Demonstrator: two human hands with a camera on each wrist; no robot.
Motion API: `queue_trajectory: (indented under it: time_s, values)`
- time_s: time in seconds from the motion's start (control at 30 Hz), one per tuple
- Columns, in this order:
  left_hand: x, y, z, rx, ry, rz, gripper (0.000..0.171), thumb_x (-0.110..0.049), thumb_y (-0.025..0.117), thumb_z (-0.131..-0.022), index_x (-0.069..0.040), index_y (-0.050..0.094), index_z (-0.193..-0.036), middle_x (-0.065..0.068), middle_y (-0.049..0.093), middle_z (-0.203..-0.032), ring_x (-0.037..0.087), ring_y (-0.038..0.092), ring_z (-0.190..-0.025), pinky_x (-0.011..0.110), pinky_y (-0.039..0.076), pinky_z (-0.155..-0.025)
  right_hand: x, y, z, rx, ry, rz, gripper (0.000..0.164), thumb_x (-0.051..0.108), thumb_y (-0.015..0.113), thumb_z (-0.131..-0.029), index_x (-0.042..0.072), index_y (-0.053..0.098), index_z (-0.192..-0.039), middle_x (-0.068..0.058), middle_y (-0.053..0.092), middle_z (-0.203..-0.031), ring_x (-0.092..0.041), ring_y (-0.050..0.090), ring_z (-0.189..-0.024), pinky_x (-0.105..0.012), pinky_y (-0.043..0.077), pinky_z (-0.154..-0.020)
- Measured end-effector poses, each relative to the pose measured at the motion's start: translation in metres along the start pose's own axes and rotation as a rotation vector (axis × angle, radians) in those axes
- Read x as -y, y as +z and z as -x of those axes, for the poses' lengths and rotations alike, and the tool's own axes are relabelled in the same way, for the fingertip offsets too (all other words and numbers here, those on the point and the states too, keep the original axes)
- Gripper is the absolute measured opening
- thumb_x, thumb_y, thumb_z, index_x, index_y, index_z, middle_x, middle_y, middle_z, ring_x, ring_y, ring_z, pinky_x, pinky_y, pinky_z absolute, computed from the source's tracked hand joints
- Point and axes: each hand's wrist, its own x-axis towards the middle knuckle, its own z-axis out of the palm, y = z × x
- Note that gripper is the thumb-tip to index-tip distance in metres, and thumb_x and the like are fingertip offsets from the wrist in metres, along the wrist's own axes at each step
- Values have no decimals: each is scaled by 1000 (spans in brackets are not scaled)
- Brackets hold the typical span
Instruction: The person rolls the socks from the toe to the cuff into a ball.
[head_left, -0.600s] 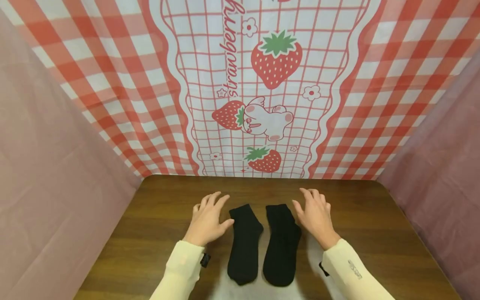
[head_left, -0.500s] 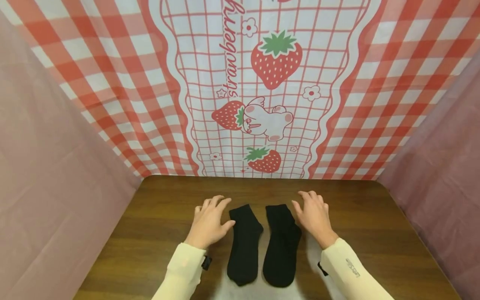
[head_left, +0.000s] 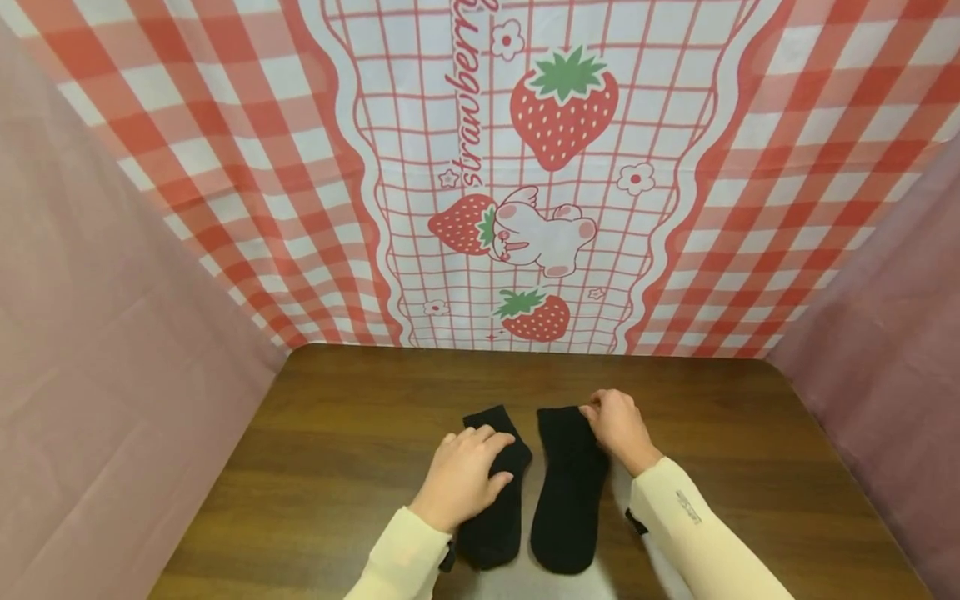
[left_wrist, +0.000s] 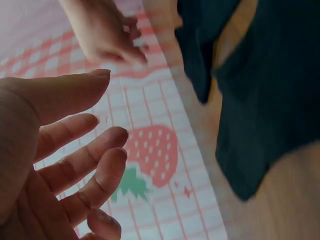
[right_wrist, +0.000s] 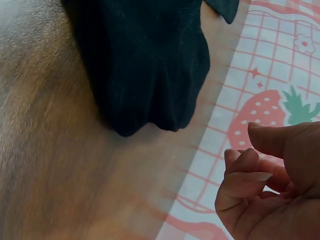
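Note:
Two black ankle socks lie flat side by side on the brown wooden table point(head_left: 330, 450). My left hand point(head_left: 459, 477) hovers over the upper part of the left sock point(head_left: 497, 533), hiding some of it. In the left wrist view its fingers point(left_wrist: 87, 185) are loosely bent with nothing between them and the thumb. Beside the cuff corner of the right sock point(head_left: 568, 508) is my right hand point(head_left: 618, 427). The right wrist view has this hand point(right_wrist: 265, 185) with fingers curled loosely, a gap under the thumb, and the sock point(right_wrist: 150, 60) apart from it.
A red-and-white strawberry cloth point(head_left: 525, 192) hangs behind the table's far edge. Pink cloth walls point(head_left: 112, 350) stand on the left and right sides. Both forearms wear cream sleeves point(head_left: 408, 554) with black straps.
My left hand has moved right and nearer, from beside the left sock to above it. My right hand has dropped slightly toward the right sock's cuff, its fingers more bent. The socks lie unchanged.

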Motion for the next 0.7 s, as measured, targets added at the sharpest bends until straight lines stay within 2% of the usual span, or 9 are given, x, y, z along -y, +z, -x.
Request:
queue_trajectory:
  time_s: [0.2,0.4,0.53,0.7]
  values:
    - [-25,16,-1,78,74,-2,40,-35,82,-81,-19,71,-116,-6,67,-95,11,64,-77,29,51,-63,-9,15,-12,22,56,-15,18,11,71,-90,-7,73,-93,-20,70,-90,-36,67,-83,-51,52,-75]
    - [-41,29,-1,195,129,6,37,-36,82,-80,-23,72,-112,-8,66,-93,8,62,-73,26,50,-59,-11,26,-18,65,120,-28,17,15,73,-89,-2,74,-87,-14,70,-84,-30,63,-74,-46,51,-69]
    - [-47,36,1,283,155,25,30,-37,83,-78,-25,72,-103,-12,63,-88,4,61,-70,23,48,-57,-12,29,-20,92,161,-30,19,18,72,-91,0,74,-90,-14,69,-86,-29,61,-73,-45,50,-68]
    - [-53,45,3,381,194,70,28,-38,84,-77,-28,72,-100,-15,61,-86,1,58,-67,21,46,-55,-13,29,-22,115,219,-25,26,23,71,-91,-1,74,-102,-21,69,-102,-36,65,-85,-51,51,-73]
